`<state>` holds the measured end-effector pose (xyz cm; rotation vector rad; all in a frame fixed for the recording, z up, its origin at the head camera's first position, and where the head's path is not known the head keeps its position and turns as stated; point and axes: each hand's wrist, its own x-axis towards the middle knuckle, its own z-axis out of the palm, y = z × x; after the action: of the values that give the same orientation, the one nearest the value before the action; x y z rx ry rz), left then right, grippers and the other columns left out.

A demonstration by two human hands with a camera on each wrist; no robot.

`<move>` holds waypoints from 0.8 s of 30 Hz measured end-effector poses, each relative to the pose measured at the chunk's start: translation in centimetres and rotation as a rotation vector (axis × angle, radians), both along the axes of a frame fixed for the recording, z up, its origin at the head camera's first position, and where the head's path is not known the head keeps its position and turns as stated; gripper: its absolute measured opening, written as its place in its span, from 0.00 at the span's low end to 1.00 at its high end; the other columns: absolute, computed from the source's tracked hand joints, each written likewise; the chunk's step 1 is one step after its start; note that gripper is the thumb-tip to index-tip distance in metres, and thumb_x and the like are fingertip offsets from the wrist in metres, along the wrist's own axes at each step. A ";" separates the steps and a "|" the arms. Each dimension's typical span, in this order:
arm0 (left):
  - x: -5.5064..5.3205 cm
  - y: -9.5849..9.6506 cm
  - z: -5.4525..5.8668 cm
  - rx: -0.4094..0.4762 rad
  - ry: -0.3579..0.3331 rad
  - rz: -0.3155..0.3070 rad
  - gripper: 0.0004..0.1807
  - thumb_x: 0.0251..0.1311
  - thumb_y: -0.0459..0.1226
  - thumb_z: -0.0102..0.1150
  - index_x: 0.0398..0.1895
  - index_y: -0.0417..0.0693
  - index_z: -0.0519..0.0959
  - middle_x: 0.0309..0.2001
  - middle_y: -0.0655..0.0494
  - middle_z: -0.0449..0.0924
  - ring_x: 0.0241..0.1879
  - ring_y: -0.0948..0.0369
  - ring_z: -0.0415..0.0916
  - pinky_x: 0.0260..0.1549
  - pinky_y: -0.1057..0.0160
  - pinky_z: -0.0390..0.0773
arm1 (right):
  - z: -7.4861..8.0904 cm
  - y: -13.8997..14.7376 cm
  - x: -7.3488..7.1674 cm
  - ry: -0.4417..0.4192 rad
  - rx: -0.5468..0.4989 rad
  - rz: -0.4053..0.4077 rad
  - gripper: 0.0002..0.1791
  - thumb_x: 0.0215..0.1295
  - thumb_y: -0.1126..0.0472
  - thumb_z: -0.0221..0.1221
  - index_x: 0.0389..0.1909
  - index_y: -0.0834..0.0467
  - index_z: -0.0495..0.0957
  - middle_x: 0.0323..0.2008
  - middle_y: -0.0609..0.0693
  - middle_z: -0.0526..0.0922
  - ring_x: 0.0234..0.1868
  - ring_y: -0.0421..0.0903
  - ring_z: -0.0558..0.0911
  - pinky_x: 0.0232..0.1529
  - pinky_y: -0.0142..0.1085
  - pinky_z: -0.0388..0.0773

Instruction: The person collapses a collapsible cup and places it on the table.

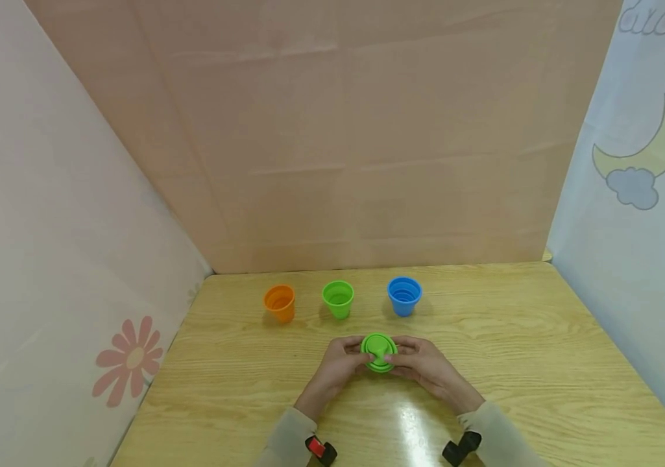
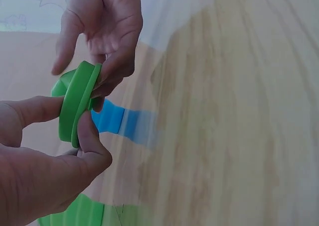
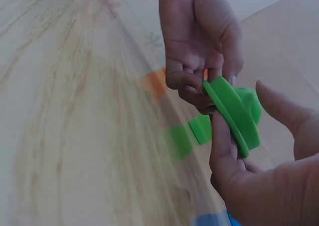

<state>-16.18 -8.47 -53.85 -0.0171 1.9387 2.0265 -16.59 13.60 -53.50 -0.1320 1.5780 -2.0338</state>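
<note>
A flattened green folding cup (image 1: 379, 340) is held up between both hands at the middle of the table. My left hand (image 1: 338, 365) pinches its left side, thumb on the face and fingers at the back rim, as the left wrist view also shows. My right hand (image 1: 430, 370) supports the right side with bent fingers behind the rim; its thumb (image 3: 284, 104) stands slightly off the face in the right wrist view. From the side, the green folding cup (image 3: 238, 119) has a wide rim and a bulging, dented middle.
Beyond the hands, an orange cup (image 1: 280, 303), a green cup (image 1: 338, 299) and a blue cup (image 1: 405, 297) stand upright in a row. The wooden table (image 1: 531, 350) meets a brown back panel (image 1: 367, 143), with patterned cloth walls on both sides.
</note>
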 end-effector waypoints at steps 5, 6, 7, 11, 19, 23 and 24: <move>0.1 0.4 0.0 -0.007 0.028 0.025 0.26 0.59 0.26 0.67 0.63 0.30 0.79 0.50 0.41 0.88 0.41 0.62 0.86 0.40 0.67 0.89 | -0.1 -0.6 0.0 0.017 0.088 -0.073 0.38 0.66 0.68 0.69 0.72 0.76 0.64 0.47 0.50 0.89 0.47 0.42 0.90 0.52 0.36 0.90; 0.2 0.4 0.1 -0.012 0.035 0.029 0.26 0.59 0.26 0.67 0.63 0.30 0.79 0.50 0.41 0.88 0.41 0.62 0.86 0.39 0.68 0.88 | -0.1 -0.7 0.0 0.019 0.102 -0.089 0.38 0.65 0.68 0.69 0.72 0.76 0.64 0.48 0.51 0.89 0.46 0.43 0.90 0.51 0.36 0.90; 0.2 0.5 0.1 -0.018 0.041 0.034 0.26 0.59 0.26 0.67 0.63 0.30 0.79 0.50 0.41 0.88 0.40 0.62 0.86 0.38 0.68 0.88 | -0.1 -0.8 0.0 0.027 0.117 -0.101 0.38 0.65 0.68 0.69 0.71 0.76 0.64 0.48 0.52 0.89 0.46 0.43 0.90 0.50 0.36 0.90; 0.4 0.7 0.2 -0.056 0.071 0.046 0.26 0.58 0.26 0.67 0.62 0.30 0.80 0.50 0.41 0.88 0.38 0.63 0.85 0.35 0.69 0.85 | 0.1 -1.1 0.0 0.051 0.162 -0.134 0.37 0.63 0.69 0.69 0.70 0.77 0.66 0.48 0.54 0.89 0.44 0.42 0.89 0.47 0.35 0.91; 0.8 0.7 0.1 -0.064 0.091 0.046 0.27 0.58 0.25 0.66 0.63 0.29 0.79 0.54 0.38 0.86 0.42 0.61 0.86 0.36 0.72 0.84 | -0.1 -1.5 0.1 0.050 0.222 -0.177 0.37 0.60 0.71 0.70 0.69 0.77 0.67 0.48 0.58 0.88 0.42 0.44 0.89 0.45 0.37 0.91; 0.9 0.7 0.0 -0.058 0.110 0.045 0.27 0.57 0.25 0.66 0.63 0.31 0.80 0.55 0.38 0.86 0.44 0.59 0.86 0.37 0.72 0.84 | -0.2 -1.6 0.1 0.086 0.270 -0.202 0.35 0.58 0.72 0.69 0.67 0.75 0.71 0.47 0.59 0.88 0.40 0.44 0.88 0.41 0.38 0.91; 0.8 0.6 -0.1 -0.057 0.114 0.041 0.27 0.57 0.25 0.66 0.63 0.31 0.80 0.55 0.38 0.86 0.45 0.59 0.86 0.38 0.71 0.85 | -0.2 -1.6 0.1 0.097 0.281 -0.206 0.34 0.58 0.72 0.69 0.67 0.74 0.72 0.47 0.59 0.88 0.40 0.44 0.88 0.40 0.38 0.91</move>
<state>-15.35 -7.83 -53.92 0.0464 2.0812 2.0380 -16.51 11.98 -53.74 0.0404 1.9913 -1.9541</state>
